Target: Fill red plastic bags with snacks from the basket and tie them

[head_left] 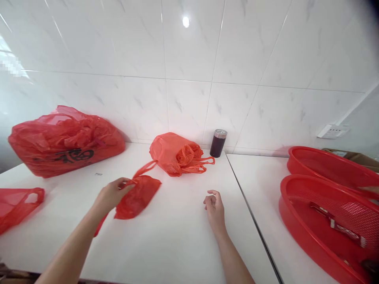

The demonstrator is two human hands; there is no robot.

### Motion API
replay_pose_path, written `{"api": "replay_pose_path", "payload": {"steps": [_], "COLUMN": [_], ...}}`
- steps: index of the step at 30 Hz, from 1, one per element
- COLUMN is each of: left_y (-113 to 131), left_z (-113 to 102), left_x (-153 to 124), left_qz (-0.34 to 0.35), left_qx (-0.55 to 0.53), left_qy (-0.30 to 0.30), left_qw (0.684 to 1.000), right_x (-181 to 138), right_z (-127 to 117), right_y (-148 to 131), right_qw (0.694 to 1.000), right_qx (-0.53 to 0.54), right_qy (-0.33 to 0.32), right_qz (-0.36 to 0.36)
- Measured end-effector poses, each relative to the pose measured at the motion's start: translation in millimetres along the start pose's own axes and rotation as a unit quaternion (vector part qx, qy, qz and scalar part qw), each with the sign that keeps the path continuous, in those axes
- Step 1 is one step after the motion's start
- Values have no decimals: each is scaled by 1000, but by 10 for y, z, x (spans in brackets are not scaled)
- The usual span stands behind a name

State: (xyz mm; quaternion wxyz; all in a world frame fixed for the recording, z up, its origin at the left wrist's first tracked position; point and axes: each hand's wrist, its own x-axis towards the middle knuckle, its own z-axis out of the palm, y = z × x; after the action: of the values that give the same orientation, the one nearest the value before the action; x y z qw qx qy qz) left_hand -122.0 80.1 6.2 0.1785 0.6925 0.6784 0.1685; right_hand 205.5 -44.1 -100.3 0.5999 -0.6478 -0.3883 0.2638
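From the head view, the left hand (111,194) has its grip clenched on a small red bag (136,198), pinching it at the gathered mouth where the handle loop starts. Only that end is raised, so the rest of the thin plastic sags and lies slack on the white table (177,248), just in front of the person. The right hand (213,205) rests on the table well apart from the bag, its grip released and holding nothing, with the fingers loosely curled. Behind the small bag, near the tiled wall, a stuffed red bag (174,152) lies on its side with its mouth and handles spilling toward the right, probably because the crumpled plastic inside pushes it open. A dark canister (218,142) stands upright just beside it against the wall, out of the hands' way. To the left a large red bag (65,140) with black print bulges against the wall, and a flat red bag (17,207) lies at the table's left edge. To the right two red baskets (299,221) sit overlapped, the nearer one holding a few blurred packets.
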Motion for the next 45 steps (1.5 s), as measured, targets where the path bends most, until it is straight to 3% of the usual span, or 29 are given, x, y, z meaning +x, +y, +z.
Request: {"api": "replay_pose_path", "payload": {"steps": [3,6,9,13,19,23,27,33,36,39,41,45], "left_y": [-175,-182,-91,174,876,1237,1357,1344,1291,1190,1115,1092], "left_z": [-245,-203,98,628,1232,1542,1720,1650,1546,1421,1311,1023], "left_x": [71,62,1,-123,-175,-33,157,404,422,335,237,83], "left_qz": [-62,-33,71,205,244,226,222,183,181,196,202,208], "left_qx": [35,82,64,-52,-104,-86,-39,-9,-25,-55,-84,-148], "left_qy": [84,157,165,104,99,80,33,12,-3,-17,-10,67], "left_qw": [994,984,982,972,959,967,974,983,983,979,976,964], "right_x": [132,348,571,672,332,58,-214,-518,-503,-433,-402,-344], "right_z": [87,176,252,269,78,-119,-412,-1006,-1274,-1377,-1334,-1110], "right_y": [-104,-277,-471,-817,-1322,-1210,-900,-500,-370,-342,-380,-554], "right_qw": [1000,998,995,990,978,977,989,995,995,971,958,947], "right_qx": [-15,-33,-37,-10,92,71,47,71,23,-74,-135,-193], "right_qy": [-1,-21,-57,-99,-118,-162,-117,-58,95,228,239,174], "right_qz": [-13,-50,-75,-97,-149,-119,-81,-27,3,-28,-88,-187]}}
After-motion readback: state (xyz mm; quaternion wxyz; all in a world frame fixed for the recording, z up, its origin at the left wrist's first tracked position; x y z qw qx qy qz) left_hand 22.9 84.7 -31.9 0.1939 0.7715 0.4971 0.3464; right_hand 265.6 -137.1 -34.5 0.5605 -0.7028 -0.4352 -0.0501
